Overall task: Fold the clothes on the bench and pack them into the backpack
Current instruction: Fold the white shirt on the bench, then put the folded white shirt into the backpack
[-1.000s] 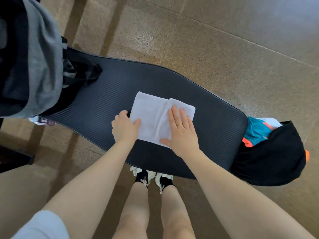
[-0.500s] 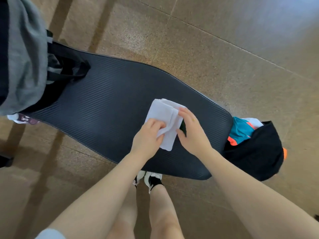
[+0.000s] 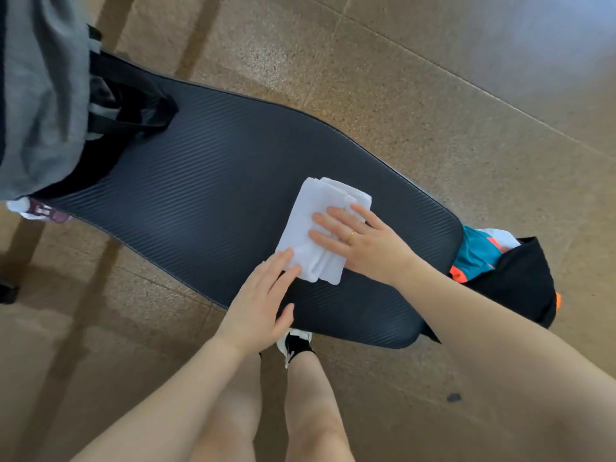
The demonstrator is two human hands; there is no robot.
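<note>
A white cloth [image 3: 320,211], folded into a narrow thick strip, lies on the dark ribbed bench [image 3: 200,208] toward its right end. My right hand [image 3: 363,243] rests flat on the cloth's right side, fingers spread. My left hand [image 3: 263,301] lies flat on the bench with its fingertips touching the cloth's near left corner. A grey backpack [image 3: 43,95] with black straps stands at the bench's far left end. At the right end hangs a pile of clothes: a black garment [image 3: 520,288] over a teal and orange one [image 3: 473,255].
The bench stands on a brown speckled tile floor [image 3: 400,95]. My legs and a black and white shoe [image 3: 296,345] are just below the bench's near edge. A white and purple item [image 3: 36,210] sticks out beneath the backpack.
The cloth was lifted and folded in half between both hands, then laid back down as a narrower strip. Both hands now press flat instead of pinching it.
</note>
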